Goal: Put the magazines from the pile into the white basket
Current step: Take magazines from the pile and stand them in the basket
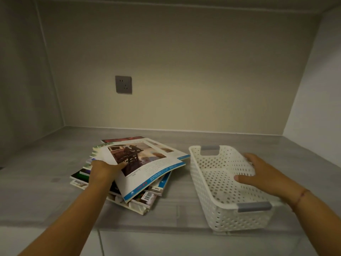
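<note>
A loose pile of magazines (142, 198) lies on the grey counter, left of centre. My left hand (104, 169) grips the left edge of the top magazine (147, 163), a white one with a dark photo and a blue border, lifted and tilted above the pile. The white perforated basket (208, 183) with grey handles stands to the right of the pile, with nothing inside. My right hand (258, 174) rests over the basket's right rim, thumb inside, fingers along the outer side.
The grey counter (46, 159) sits in a recess with beige walls on three sides. A grey wall socket (123, 84) is on the back wall above the pile. The counter's front edge runs just below the basket and the pile.
</note>
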Available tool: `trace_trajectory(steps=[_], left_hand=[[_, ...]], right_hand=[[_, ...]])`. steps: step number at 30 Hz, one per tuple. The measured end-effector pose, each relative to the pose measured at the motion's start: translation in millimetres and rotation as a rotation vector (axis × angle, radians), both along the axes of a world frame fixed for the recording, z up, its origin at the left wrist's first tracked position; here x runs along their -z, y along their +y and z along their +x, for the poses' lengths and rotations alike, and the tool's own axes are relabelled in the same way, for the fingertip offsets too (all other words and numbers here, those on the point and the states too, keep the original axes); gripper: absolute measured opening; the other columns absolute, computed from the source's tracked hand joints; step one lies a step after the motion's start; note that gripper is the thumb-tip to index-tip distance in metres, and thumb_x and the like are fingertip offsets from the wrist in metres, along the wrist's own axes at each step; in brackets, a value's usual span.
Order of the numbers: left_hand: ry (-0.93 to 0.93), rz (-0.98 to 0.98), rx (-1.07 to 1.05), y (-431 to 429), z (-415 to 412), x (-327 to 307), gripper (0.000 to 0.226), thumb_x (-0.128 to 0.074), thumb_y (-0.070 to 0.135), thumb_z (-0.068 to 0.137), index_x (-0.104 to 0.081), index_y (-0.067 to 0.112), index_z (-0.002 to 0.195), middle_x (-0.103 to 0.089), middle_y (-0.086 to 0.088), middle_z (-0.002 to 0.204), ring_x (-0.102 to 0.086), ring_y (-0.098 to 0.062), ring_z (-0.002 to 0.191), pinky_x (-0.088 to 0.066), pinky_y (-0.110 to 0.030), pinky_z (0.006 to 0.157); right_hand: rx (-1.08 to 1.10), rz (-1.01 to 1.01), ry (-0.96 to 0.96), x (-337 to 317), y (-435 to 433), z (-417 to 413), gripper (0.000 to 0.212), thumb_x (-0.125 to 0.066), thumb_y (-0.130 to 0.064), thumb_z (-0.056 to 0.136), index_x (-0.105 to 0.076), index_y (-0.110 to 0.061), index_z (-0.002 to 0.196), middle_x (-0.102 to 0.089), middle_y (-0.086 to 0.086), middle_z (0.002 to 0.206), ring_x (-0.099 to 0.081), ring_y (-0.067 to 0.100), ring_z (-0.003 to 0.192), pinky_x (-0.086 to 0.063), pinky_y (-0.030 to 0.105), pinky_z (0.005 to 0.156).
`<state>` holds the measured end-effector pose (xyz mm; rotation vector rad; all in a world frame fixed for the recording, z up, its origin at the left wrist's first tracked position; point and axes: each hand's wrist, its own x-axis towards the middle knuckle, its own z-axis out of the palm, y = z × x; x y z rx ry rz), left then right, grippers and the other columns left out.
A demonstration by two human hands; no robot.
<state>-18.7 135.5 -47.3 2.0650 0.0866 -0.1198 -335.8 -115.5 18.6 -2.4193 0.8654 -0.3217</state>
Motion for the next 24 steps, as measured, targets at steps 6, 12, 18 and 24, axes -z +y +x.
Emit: trace_trajectory(steps=[6,12,18,24], left_hand=[[0.15,-0.291,0.102,-3,-1,-17,0.041,-0.072,0.018,0.082,-0.048,0.001,0.11,-0.064,-0.024,0.109,-0.065,-0.035,0.084,-0.055,-0.041,0.065],[0.386,-0.762,0.255,-7,-15,-29,0.025,-0.05,0.0,0.086,-0.049,0.005,0.111,-0.064,-0.017,0.092,-0.062,-0.034,0.079,-0.056,-0.041,0.049],[0.452,-0.796,0.173,-16,-6,-22,0.042,-0.063,0.016,0.086,-0.05,0.011,0.126,-0.066,-0.02,0.11,-0.066,-0.037,0.09,-0.059,-0.048,0.066],[0.19,-0.779,0.077,-36,-12,-43,0.036,-0.058,0.023,0.092,-0.055,0.003,0.121,-0.064,-0.017,0.095,-0.059,-0.033,0.08,-0.048,-0.048,0.085]], right_hand=[[0.025,0.296,-0.02,5,-17,-9,0.046,-0.048,-0.021,0.091,-0.034,-0.024,0.135,-0.052,-0.002,0.119,-0.053,0.014,0.1,-0.041,0.035,0.086],[0.129,0.416,-0.11,12,-25,-4,0.037,-0.036,-0.013,0.095,-0.045,-0.023,0.129,-0.061,0.008,0.118,-0.058,0.027,0.102,-0.044,0.046,0.096],[0.161,0.444,-0.183,15,-23,13,0.035,-0.034,-0.014,0.095,-0.046,-0.022,0.127,-0.063,0.007,0.109,-0.06,0.025,0.094,-0.048,0.035,0.076],[0.157,0.439,-0.2,16,-24,26,0.036,-0.027,-0.022,0.097,-0.045,-0.02,0.128,-0.059,0.005,0.111,-0.057,0.022,0.097,-0.043,0.031,0.072]])
